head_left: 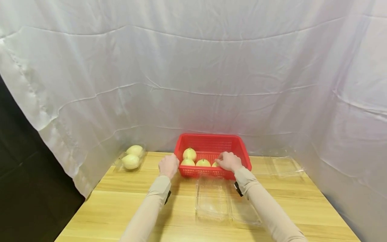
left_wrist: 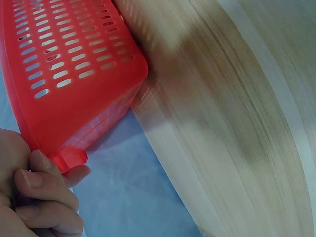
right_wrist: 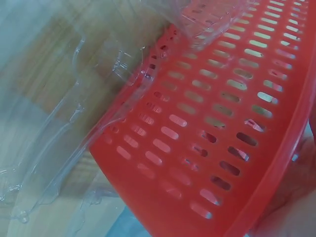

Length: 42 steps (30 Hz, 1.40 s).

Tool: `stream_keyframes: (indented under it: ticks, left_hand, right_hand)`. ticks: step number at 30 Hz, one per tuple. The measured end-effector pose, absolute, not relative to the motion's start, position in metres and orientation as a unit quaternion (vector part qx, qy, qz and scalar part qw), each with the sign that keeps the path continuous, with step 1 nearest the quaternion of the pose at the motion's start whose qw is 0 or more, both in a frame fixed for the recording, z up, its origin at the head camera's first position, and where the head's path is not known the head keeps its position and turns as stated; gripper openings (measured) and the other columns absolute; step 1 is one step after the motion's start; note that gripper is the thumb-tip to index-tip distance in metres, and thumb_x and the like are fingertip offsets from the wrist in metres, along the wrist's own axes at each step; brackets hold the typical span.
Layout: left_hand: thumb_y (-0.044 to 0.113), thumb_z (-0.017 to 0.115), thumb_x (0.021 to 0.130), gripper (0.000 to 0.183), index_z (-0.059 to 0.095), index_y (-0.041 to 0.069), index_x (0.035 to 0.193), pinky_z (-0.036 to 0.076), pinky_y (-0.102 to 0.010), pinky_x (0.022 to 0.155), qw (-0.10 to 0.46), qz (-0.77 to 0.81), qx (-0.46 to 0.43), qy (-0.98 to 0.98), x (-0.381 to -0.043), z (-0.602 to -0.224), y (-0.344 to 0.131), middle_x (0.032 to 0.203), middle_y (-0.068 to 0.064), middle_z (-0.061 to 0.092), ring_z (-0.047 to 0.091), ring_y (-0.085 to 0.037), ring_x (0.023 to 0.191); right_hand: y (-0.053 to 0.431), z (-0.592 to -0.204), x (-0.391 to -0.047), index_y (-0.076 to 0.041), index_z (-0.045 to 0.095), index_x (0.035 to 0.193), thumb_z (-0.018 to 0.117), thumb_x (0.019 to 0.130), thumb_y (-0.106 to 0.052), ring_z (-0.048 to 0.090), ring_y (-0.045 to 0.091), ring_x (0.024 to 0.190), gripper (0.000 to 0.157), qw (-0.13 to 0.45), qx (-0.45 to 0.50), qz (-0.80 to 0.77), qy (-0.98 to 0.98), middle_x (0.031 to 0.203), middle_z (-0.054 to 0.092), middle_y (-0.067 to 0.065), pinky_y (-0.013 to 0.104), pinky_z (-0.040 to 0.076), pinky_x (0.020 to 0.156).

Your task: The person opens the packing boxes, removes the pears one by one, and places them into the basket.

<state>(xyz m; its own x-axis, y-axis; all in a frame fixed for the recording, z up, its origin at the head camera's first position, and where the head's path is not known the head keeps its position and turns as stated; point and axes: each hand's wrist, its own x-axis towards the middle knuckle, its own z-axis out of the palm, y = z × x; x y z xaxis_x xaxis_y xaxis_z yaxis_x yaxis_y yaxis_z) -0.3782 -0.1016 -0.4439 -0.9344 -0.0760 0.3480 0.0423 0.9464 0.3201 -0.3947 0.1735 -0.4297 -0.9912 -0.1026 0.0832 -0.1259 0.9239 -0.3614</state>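
A red plastic basket (head_left: 211, 173) with slotted walls stands at the back middle of the table. Inside it are several pale yellow pears (head_left: 189, 154). My left hand (head_left: 169, 165) grips the basket's left end; in the left wrist view its fingers (left_wrist: 49, 192) curl at the rim. Over the front rim reaches my right hand (head_left: 229, 161), its bent fingers on a pear (head_left: 215, 164) at the front right, partly hidden by the hand. The right wrist view shows the basket's slotted wall (right_wrist: 197, 128), with only part of the hand (right_wrist: 291, 197) behind the rim.
A clear plastic container (head_left: 212, 198) lies before the basket, with its lid half (head_left: 243, 210) beside it. Another clear container (head_left: 284, 166) lies at the back right. Two pears (head_left: 131, 161) sit in a clear container at the back left. A pale curtain (head_left: 211, 84) hangs behind.
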Motion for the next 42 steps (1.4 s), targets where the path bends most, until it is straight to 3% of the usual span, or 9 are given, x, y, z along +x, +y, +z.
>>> stream_keyframes:
  ticks: [8,15,20,23,29,33,37,42]
  left_hand:
    - [0.016,0.06,0.087,0.021,0.063,0.008,0.067,0.049,-0.046,0.047,0.2,-0.163,0.006,-0.966,-0.38,-0.445,-0.1,0.067,-0.015,0.065,0.066,-0.034,0.062]
    - [0.016,0.06,0.086,0.021,0.064,0.007,0.068,0.05,-0.046,0.047,0.192,-0.155,0.008,-0.969,-0.379,-0.444,-0.104,0.068,-0.015,0.066,0.066,-0.034,0.063]
    - [0.017,0.06,0.086,0.022,0.064,0.008,0.067,0.049,-0.046,0.047,0.187,-0.157,0.007,-0.97,-0.379,-0.443,-0.104,0.068,-0.015,0.066,0.066,-0.034,0.063]
    - [0.017,0.059,0.087,0.023,0.063,0.009,0.066,0.049,-0.046,0.047,0.185,-0.159,0.005,-0.97,-0.38,-0.444,-0.103,0.069,-0.015,0.066,0.066,-0.034,0.063]
    - [0.018,0.059,0.087,0.023,0.061,0.009,0.066,0.05,-0.047,0.049,0.188,-0.16,0.002,-0.969,-0.381,-0.446,-0.102,0.069,-0.015,0.066,0.067,-0.035,0.065]
    - [0.017,0.06,0.087,0.023,0.062,0.009,0.066,0.05,-0.046,0.048,0.193,-0.155,0.002,-0.969,-0.381,-0.446,-0.102,0.068,-0.015,0.066,0.066,-0.034,0.064]
    - [0.017,0.06,0.087,0.022,0.063,0.008,0.067,0.049,-0.046,0.047,0.193,-0.155,0.006,-0.969,-0.38,-0.445,-0.102,0.067,-0.015,0.065,0.065,-0.034,0.063]
    - [0.017,0.06,0.088,0.021,0.064,0.007,0.07,0.05,-0.046,0.048,0.189,-0.157,0.012,-0.969,-0.381,-0.445,-0.1,0.07,-0.016,0.067,0.066,-0.035,0.065]
  right_hand:
    - [0.177,-0.429,-0.384,-0.018,0.074,0.105,0.064,0.09,-0.036,0.068,0.02,0.086,0.025,0.089,0.081,0.211,-0.97,0.101,0.074,-0.001,0.043,0.054,0.073]
    - [0.172,-0.429,-0.37,-0.016,0.069,0.114,0.065,0.091,-0.031,0.068,0.019,0.087,0.028,0.121,0.108,0.209,-0.964,0.104,0.072,0.001,0.041,0.054,0.071]
    - [0.172,-0.429,-0.362,-0.017,0.069,0.113,0.064,0.09,-0.031,0.066,0.021,0.095,0.027,0.14,0.114,0.195,-0.964,0.109,0.07,0.002,0.045,0.055,0.078]
    - [0.173,-0.428,-0.355,-0.016,0.071,0.11,0.065,0.09,-0.028,0.065,0.02,0.094,0.024,0.157,0.131,0.189,-0.96,0.104,0.069,0.001,0.044,0.054,0.078]
    - [0.174,-0.428,-0.338,-0.017,0.074,0.093,0.067,0.087,-0.022,0.056,0.01,0.07,0.011,0.172,0.175,0.196,-0.949,0.081,0.065,-0.007,0.031,0.048,0.061]
    - [0.178,-0.432,-0.328,-0.019,0.074,0.088,0.067,0.087,-0.021,0.051,0.006,0.063,0.007,0.18,0.205,0.182,-0.945,0.072,0.061,-0.013,0.028,0.044,0.057]
    - [0.184,-0.44,-0.322,-0.019,0.073,0.086,0.069,0.087,-0.019,0.05,0.003,0.061,0.004,0.186,0.243,0.161,-0.938,0.071,0.061,-0.015,0.026,0.045,0.057]
    - [0.192,-0.454,-0.315,-0.019,0.073,0.086,0.072,0.085,-0.015,0.06,0.002,0.066,0.004,0.167,0.279,0.125,-0.937,0.076,0.068,-0.013,0.025,0.052,0.06]
